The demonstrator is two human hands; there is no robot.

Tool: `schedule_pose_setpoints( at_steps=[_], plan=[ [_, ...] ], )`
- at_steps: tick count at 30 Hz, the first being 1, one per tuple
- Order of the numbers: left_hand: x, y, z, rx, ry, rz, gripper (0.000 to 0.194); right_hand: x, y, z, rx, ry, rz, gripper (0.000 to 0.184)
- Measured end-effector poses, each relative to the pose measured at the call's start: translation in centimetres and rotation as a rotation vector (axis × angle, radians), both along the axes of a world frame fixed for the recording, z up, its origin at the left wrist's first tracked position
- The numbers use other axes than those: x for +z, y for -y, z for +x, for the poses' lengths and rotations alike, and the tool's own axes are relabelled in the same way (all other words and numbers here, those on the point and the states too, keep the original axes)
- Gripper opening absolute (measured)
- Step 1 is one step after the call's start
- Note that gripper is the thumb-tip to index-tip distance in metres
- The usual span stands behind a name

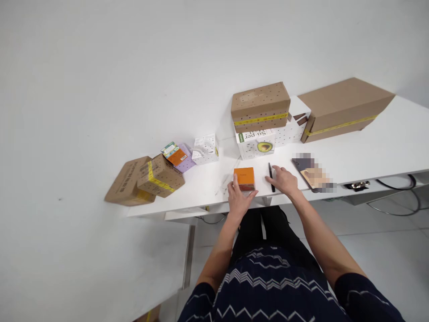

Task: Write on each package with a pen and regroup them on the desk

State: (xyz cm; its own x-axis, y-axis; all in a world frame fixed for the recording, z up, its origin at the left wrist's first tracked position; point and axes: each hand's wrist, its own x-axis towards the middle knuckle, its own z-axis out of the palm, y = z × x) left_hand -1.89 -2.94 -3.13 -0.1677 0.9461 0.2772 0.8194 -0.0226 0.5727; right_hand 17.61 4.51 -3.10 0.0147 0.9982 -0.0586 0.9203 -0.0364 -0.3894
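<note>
A small orange box [244, 173] sits near the front edge of the white table. Around it is my left hand [237, 201], fingers along its left side and thumb at its front right corner. To the right lies a slim black pen [271, 172], pointing away from me. Beside the pen rests my right hand [285, 180], index finger and thumb spread apart, their tips close to the pen; I cannot tell if they touch it. Right of that hand is a dark flat device [303, 172], partly blurred by pixelation.
White boxes, one with an avocado picture [256, 145], stand at the back under a brown carton [261, 103]. A long brown carton [345, 105] lies at the right. Two brown cartons [161, 176], a purple package [185, 161] and a dotted white box [205, 150] stand left. Cables [409, 197] hang below the table.
</note>
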Motion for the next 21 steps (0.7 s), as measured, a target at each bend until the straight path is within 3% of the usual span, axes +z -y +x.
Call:
schedule_pose_setpoints(
  at_steps=[7, 13, 16, 21],
  plan=[
    [0.4, -0.2, -1.1, -0.069, -0.006, 0.053, 0.068, 0.1, 0.1, -0.6, 0.044, 0.087, 0.011, 0.045],
    [0.8, -1.4, -1.5, -0.027, -0.021, 0.15, 0.053, -0.8, -0.4, -0.1, 0.003, -0.025, 0.04, 0.05],
    [0.9, -2.0, -1.5, -0.033, -0.038, 0.193, 0.052, -1.5, -0.6, 1.0, -0.086, -0.368, 0.117, 0.039],
    [0.8, -2.6, -1.2, -0.057, -0.026, 0.259, 0.051, -1.2, 0.2, 2.5, -0.215, -1.304, 0.061, 0.03]
  ],
)
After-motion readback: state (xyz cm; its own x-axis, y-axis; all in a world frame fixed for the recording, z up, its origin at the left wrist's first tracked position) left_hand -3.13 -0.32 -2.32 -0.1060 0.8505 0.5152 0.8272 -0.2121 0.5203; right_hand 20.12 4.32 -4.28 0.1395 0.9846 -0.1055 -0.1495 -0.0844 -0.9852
